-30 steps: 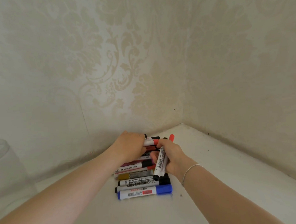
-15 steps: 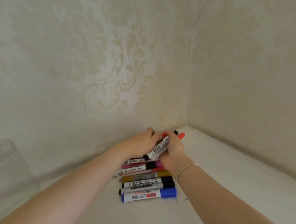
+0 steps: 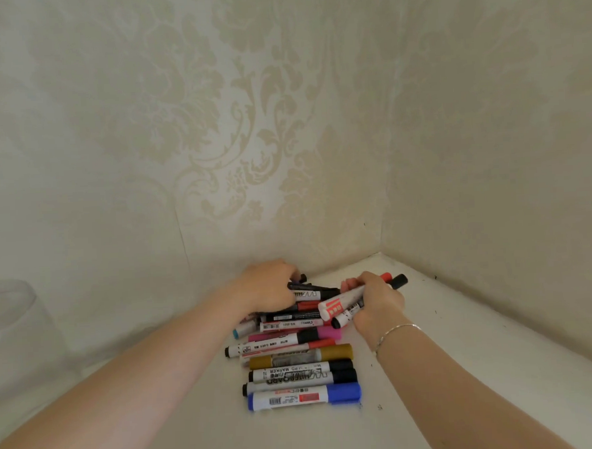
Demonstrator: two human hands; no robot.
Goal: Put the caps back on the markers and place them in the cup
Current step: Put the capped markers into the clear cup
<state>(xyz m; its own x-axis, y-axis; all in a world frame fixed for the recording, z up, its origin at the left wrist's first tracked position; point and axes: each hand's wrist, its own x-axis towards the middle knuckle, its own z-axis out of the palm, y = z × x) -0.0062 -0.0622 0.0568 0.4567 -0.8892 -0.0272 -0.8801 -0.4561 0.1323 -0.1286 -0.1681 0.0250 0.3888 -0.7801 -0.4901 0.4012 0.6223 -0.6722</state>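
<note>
Several capped markers lie side by side in a pile (image 3: 294, 355) on the white tabletop, the nearest a blue marker (image 3: 303, 397). My right hand (image 3: 374, 306) grips two markers at the pile's far right: a red-capped marker (image 3: 340, 304) and a black-capped marker (image 3: 398, 280), both pointing up and right. My left hand (image 3: 267, 287) reaches into the far end of the pile, its fingers curled round a dark marker (image 3: 299, 284). The clear glass cup (image 3: 16, 342) stands at the far left edge.
Patterned walls meet in a corner (image 3: 381, 250) just behind the pile. The white tabletop (image 3: 466, 352) runs right along the wall, with small dark specks on it. A thin bracelet (image 3: 396, 332) sits on my right wrist.
My right hand has moved right, away from the left, carrying its two markers. My left hand has shifted to the pile's far end and taken hold of a dark marker.
</note>
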